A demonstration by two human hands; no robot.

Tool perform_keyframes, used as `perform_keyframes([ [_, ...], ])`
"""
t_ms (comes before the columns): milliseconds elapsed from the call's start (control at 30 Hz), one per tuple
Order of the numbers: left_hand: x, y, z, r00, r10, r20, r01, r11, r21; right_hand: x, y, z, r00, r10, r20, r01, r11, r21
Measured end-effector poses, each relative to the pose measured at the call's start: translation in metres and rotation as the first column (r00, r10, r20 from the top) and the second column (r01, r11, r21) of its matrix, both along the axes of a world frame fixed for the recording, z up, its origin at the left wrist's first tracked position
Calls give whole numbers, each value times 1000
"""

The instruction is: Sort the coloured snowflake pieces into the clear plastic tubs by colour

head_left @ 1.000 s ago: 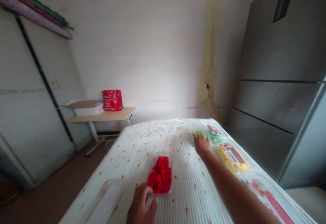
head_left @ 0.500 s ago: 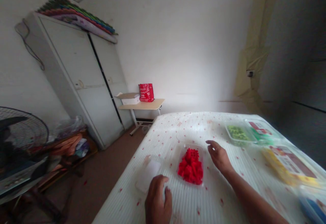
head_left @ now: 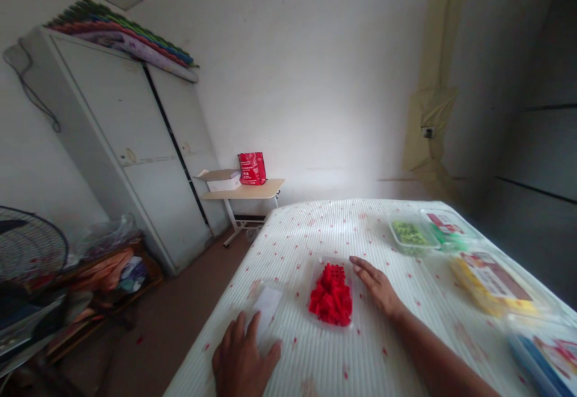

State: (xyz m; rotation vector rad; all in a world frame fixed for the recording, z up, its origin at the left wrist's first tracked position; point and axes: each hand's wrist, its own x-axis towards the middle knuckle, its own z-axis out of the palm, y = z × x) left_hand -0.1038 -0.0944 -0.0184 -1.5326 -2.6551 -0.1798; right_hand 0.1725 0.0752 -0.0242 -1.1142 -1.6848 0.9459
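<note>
A clear plastic box holding a heap of red plastic blocks (head_left: 332,298) stands on the covered table (head_left: 311,355). My right hand (head_left: 374,286) is open along the box's right side, its fingertips by the far right corner. To the left of the box lies a clear lid with a white label (head_left: 268,305). My left hand (head_left: 246,355) reaches over the lid's near end with its fingers spread and the thumb apart. Whether those fingertips press on the lid is hard to make out.
Toward the right stand a clear box of green pieces (head_left: 411,234), a lidded box of yellow pieces (head_left: 491,283) and a blue one (head_left: 541,352). Beyond the table are a small desk (head_left: 265,190) with a red bag (head_left: 252,168), a cabinet (head_left: 117,126) and a fan (head_left: 31,246).
My left hand has moved left onto the near end of the lid and spread its fingers. My right hand has come in against the side of the red block box. The view has shifted slightly.
</note>
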Motion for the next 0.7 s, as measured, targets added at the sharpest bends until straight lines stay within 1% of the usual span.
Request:
perform_keyframes([
  [67,-1,-1,0,999,-38,-15,38,999,32,-2,-4,1,999,53,-4,-54,998,-41],
  [167,-4,0,-5,991,-125,-50,130,983,131,-4,-8,2,996,89,-5,-89,994,-71],
  [233,-8,1,-8,986,-160,-56,168,957,235,-4,-11,4,996,94,2,-93,993,-69],
  [333,-11,2,-5,980,-197,-1,180,891,416,-5,-14,7,994,105,2,-105,992,-65],
  [400,-12,3,3,976,-198,87,126,847,516,-5,-14,8,995,94,-20,-95,994,-62],
  [467,-12,3,16,962,-168,217,8,807,591,-5,-13,9,997,55,-56,-59,996,-66],
  [500,-11,4,23,941,-155,300,-67,784,617,-5,-12,9,997,33,-76,-38,997,-70],
  [567,-6,6,39,857,-171,486,-213,741,636,-6,-11,12,995,-6,-102,-1,998,-69],
  [633,3,9,54,707,-251,661,-319,721,615,-7,-13,19,993,-23,-118,18,999,-35],
  [700,15,12,64,548,-342,763,-372,717,589,-11,-19,30,990,-13,-141,14,1000,4],
])
